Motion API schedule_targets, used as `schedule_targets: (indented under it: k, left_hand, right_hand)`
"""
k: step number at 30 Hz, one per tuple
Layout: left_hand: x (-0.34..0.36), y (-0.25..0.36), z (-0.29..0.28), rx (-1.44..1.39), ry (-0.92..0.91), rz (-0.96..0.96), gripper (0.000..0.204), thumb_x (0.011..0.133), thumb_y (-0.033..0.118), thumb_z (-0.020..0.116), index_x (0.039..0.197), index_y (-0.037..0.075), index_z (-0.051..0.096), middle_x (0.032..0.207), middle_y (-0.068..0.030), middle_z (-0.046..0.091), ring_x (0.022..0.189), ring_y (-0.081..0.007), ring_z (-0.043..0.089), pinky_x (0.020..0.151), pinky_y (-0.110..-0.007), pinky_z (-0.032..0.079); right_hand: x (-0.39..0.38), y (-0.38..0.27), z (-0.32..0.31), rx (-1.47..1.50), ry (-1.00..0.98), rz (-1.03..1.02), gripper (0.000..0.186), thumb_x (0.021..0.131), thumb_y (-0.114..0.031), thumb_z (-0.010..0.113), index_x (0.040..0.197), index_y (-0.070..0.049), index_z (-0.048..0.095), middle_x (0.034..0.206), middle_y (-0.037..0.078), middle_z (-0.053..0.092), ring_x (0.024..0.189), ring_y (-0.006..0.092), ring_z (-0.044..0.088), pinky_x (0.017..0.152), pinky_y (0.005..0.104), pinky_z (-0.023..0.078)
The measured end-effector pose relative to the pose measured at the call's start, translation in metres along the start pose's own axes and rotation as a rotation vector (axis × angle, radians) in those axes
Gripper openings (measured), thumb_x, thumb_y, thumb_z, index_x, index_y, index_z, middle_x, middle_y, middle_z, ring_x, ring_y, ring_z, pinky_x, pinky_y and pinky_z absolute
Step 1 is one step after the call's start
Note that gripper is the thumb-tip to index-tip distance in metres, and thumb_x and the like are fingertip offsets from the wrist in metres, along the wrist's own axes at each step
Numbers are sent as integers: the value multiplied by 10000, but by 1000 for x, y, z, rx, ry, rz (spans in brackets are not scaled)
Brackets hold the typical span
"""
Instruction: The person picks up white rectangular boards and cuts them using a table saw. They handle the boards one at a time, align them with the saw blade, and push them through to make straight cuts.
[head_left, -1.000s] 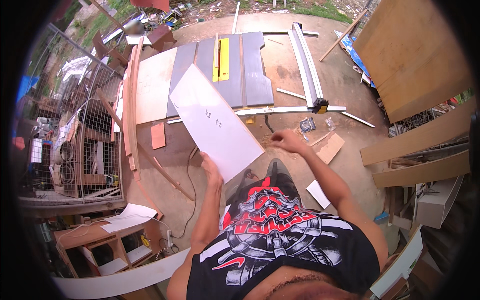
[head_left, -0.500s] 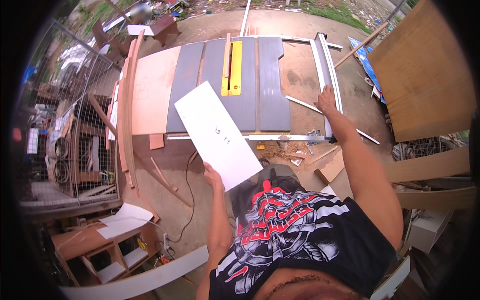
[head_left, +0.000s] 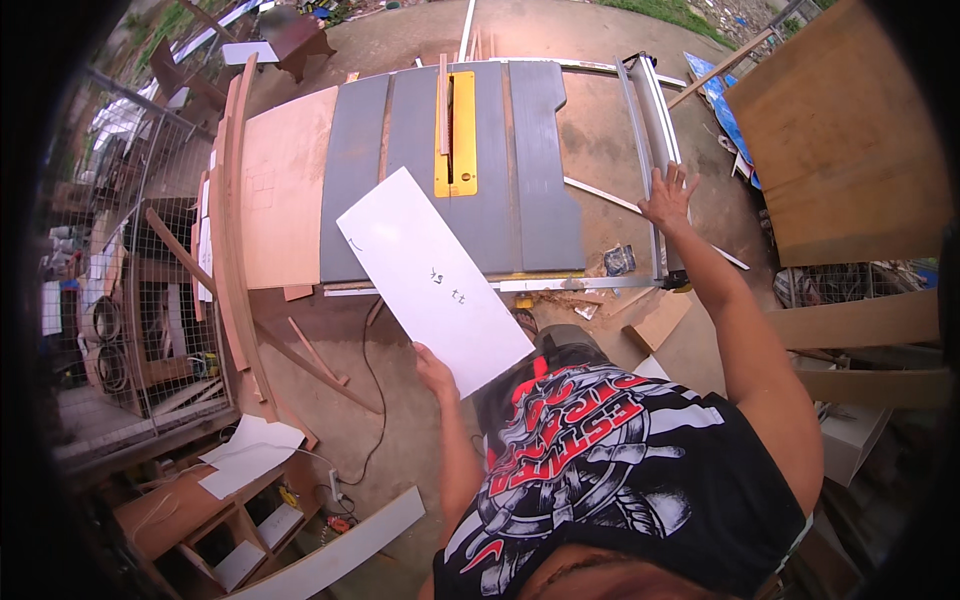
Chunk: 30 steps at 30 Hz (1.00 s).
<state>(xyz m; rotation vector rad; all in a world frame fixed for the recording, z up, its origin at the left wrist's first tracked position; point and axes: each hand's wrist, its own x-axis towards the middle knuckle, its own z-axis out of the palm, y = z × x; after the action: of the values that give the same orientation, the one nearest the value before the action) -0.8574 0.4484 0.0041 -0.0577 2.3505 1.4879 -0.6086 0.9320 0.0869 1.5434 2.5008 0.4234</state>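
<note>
My left hand (head_left: 436, 372) grips a white rectangular board (head_left: 425, 265) by its near left edge. The board slants over the near side of a table saw (head_left: 345, 190), with handwritten marks on its upper face. My right hand (head_left: 668, 197) has its fingers spread at the long metal rip fence (head_left: 655, 120), right of the grey tabletop. Whether the palm rests on the fence I cannot tell. A yellow insert (head_left: 464, 170) surrounds the blade slot, and a narrow wooden strip (head_left: 444, 100) lies along its left side.
Long wooden strips (head_left: 236, 220) lean at the saw's left end, beside a wire mesh fence (head_left: 170, 270). A cable (head_left: 366, 430) crosses the floor to a wooden cabinet (head_left: 170, 515). Large plywood (head_left: 840, 130) stands at right; a wood block (head_left: 660, 322) lies near my feet.
My right hand's fingers have gone from closed over the fence to spread apart. The left hand keeps hold of the white board, which sits slightly lower in view. The view has shifted a little.
</note>
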Motion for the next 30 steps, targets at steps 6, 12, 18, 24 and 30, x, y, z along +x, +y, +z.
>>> schedule_targets:
  k: [6,12,18,24,30]
  left_hand:
    - [7,-9,-1,-63,-73,-28,703,1068,497,301,1272,-135,534,1172,-230,656,1049,-301,631,920,-374,476]
    - [5,-12,-2,-15,-12,-23,751,1056,540,283,1161,-132,603,1030,-238,692,943,-340,658,838,-419,494]
    - [2,-6,0,0,-19,-48,738,1060,527,281,1183,-131,591,1074,-246,681,982,-342,655,856,-422,488]
    - [7,-5,1,-59,-101,-89,698,1072,489,268,1253,-121,553,1170,-231,654,1040,-336,641,906,-423,487]
    - [-3,12,-8,-160,-196,-230,700,1068,519,239,1409,-67,411,1373,-196,527,1218,-295,544,1028,-392,444]
  right_hand:
    - [7,4,11,270,-160,377,1049,655,-454,876,1472,-253,250,1313,213,373,1163,423,513,901,566,514]
    - [14,-10,12,227,-191,517,890,672,-378,892,1336,-243,314,1248,180,403,1164,401,508,856,552,523]
    - [4,-20,6,201,0,457,700,722,-248,839,1279,-173,421,1275,173,403,1174,370,483,958,552,437]
    - [21,-84,98,1082,-30,182,536,866,-431,686,1249,-76,569,1373,179,466,1291,318,440,1080,546,314]
    - [46,-166,143,1560,-920,311,977,903,-814,112,1536,-102,332,1553,160,367,1420,315,374,1119,395,370]
